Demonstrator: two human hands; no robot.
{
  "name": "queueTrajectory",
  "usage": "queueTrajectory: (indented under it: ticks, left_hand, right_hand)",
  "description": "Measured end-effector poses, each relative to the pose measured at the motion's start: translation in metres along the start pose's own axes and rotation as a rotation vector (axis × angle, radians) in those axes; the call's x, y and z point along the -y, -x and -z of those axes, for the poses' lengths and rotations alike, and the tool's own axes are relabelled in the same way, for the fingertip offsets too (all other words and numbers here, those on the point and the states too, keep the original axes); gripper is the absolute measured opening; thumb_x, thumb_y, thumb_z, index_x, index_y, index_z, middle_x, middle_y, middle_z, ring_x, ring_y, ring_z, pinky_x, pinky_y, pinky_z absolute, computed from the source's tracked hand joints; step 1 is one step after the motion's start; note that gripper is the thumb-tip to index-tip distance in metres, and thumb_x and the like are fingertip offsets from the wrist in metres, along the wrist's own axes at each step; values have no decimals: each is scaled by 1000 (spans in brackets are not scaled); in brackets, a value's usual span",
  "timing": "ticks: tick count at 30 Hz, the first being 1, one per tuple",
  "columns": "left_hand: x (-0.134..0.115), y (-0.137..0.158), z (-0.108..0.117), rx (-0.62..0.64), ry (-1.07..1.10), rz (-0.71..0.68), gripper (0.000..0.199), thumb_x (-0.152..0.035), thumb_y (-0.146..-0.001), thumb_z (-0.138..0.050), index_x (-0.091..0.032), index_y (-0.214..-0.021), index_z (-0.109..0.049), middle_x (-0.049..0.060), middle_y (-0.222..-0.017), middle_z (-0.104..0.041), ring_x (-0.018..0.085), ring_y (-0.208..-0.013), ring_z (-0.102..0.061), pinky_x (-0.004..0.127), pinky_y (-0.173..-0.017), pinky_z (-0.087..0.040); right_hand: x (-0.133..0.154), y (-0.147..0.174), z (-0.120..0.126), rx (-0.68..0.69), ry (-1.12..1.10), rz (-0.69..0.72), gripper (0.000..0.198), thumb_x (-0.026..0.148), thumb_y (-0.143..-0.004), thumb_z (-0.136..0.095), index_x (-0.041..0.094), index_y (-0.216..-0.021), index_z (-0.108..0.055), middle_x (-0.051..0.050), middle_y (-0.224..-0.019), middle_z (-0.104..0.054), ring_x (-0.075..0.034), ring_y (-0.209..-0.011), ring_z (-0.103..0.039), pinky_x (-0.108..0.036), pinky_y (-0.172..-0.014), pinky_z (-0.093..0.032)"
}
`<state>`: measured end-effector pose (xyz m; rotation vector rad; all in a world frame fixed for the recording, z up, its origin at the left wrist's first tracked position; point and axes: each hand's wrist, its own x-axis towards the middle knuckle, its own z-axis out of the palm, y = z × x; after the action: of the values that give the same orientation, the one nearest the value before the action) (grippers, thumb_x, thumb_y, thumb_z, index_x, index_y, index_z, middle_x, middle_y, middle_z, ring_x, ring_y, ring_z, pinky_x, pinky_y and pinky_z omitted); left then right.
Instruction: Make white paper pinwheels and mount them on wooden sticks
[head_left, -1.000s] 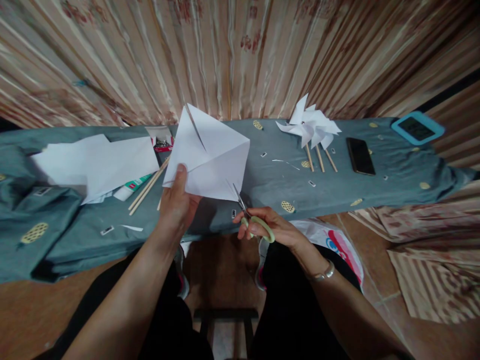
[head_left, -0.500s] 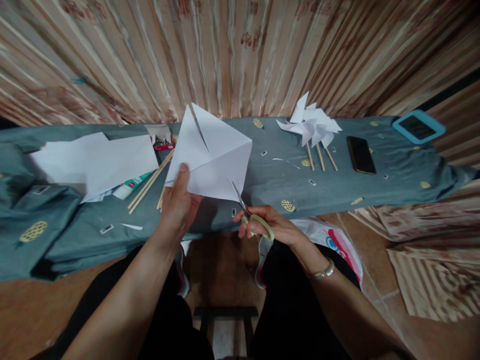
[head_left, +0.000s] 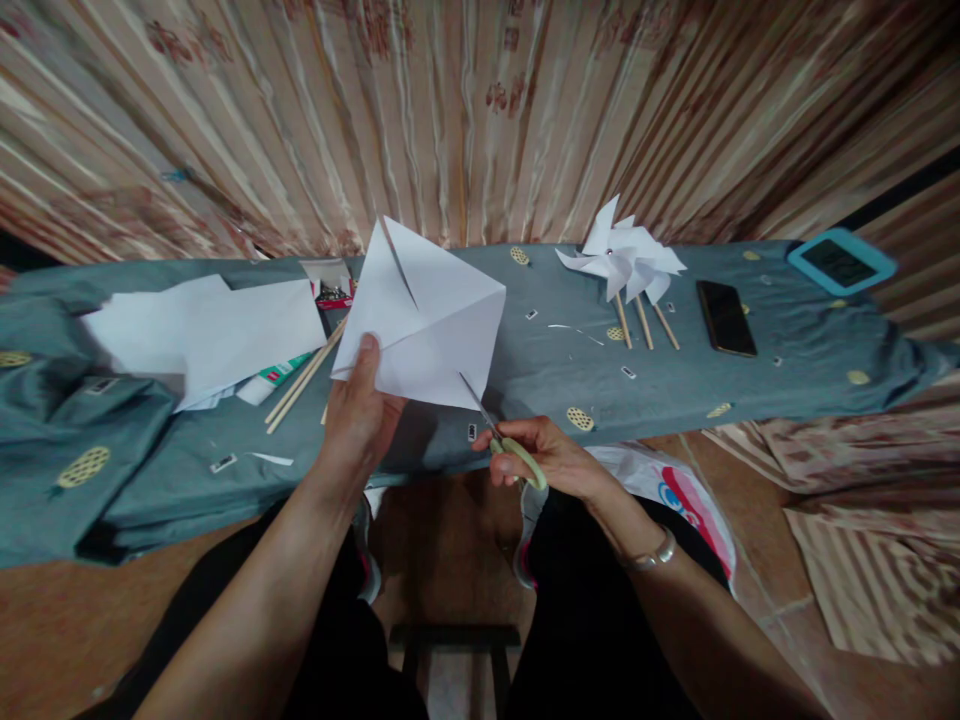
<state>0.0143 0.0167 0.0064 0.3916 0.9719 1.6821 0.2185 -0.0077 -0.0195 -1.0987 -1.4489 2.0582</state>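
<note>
My left hand (head_left: 365, 410) grips a white square sheet of paper (head_left: 442, 330) by its lower left side, thumb on top and fingers underneath. A slit runs inward from the sheet's top corner, and a crease crosses its middle. In my right hand (head_left: 540, 455) is a pair of scissors (head_left: 517, 455) with pale green handles. Its blades overlap the sheet's lower right corner and look nearly closed. Several white paper pinwheels (head_left: 619, 262) on wooden sticks lie bunched at the right of the covered table.
On the grey-green tablecloth (head_left: 660, 390) lie white paper sheets (head_left: 247, 330), a green and white tube (head_left: 274, 378), wooden sticks (head_left: 300, 385), a small red box (head_left: 332, 292) and thin paper strips. Further right are a phone (head_left: 726, 318) and a blue-framed digital clock (head_left: 841, 262). A curtain (head_left: 450, 120) hangs behind.
The scissor blades have come closer together at the sheet's lower right corner. The whole view has shifted slightly; my left hand keeps the same hold on the paper.
</note>
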Motion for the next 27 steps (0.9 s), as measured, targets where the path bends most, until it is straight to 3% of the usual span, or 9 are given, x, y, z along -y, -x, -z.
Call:
queueTrajectory:
  ticks: [9, 16, 23, 27]
  left_hand:
    - [-1, -2, 2, -18, 21, 17, 32, -18, -98, -47, -26, -124, -63, 1, -119, -72, 15, -110, -67, 29, -97, -55]
    - [-1, -1, 3, 27, 19, -5, 28, -18, -97, -48, -20, -121, -63, 5, -120, -72, 15, -105, -69, 28, -97, -54]
    - [5, 5, 0, -32, -11, 59, 33, -17, -92, -56, -29, -123, -61, 3, -123, -70, 19, -116, -65, 31, -93, -56]
    - [4, 5, 0, -21, -6, 74, 33, -17, -92, -57, -27, -123, -61, 4, -119, -71, 20, -116, -65, 33, -93, -56]
  right_hand:
    - [0, -2, -3, -30, -29, -10, 50, 51, -60, -85, 14, -90, -69, 4, -59, -64, -6, -50, -57, -18, -50, -47]
    - [2, -2, -5, -53, -57, -20, 48, 47, -58, -87, 14, -87, -69, 4, -58, -65, -5, -48, -55, -16, -49, -45]
    - [5, -3, -6, -51, -53, 19, 48, 47, -58, -87, 16, -91, -71, 3, -62, -67, -7, -53, -57, -19, -54, -49]
    - [6, -3, -6, -64, -78, 11, 48, 46, -55, -88, 16, -88, -71, 3, -60, -67, -6, -51, -56, -18, -52, -48]
